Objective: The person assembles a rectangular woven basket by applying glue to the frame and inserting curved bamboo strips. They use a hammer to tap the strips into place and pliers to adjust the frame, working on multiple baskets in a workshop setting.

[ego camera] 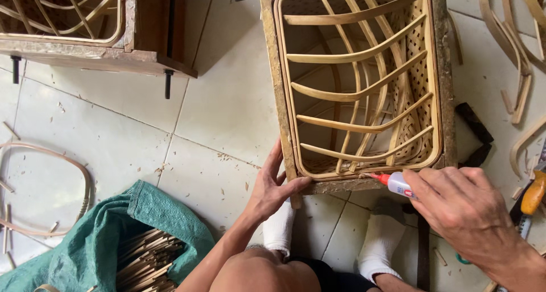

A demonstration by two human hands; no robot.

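A bamboo basket frame [358, 58] with curved strips sits inside a worn wooden mould [273, 70] on the tiled floor. My left hand [273, 184] rests against the mould's near left corner, thumb on its front edge. My right hand [460, 204] grips a small white glue bottle [398, 184] with a red nozzle. The nozzle tip touches the basket's near rim, close to the middle of the front edge. My feet in white socks [381, 241] lie just below the mould.
A second wooden mould with a basket frame [74, 19] stands at the top left. A green sack of bamboo sticks [114, 241] lies at the lower left. Bent bamboo strips [512, 41] lie at the right, a bamboo hoop [57, 155] at the left, an orange-handled tool [534, 195] at the right edge.
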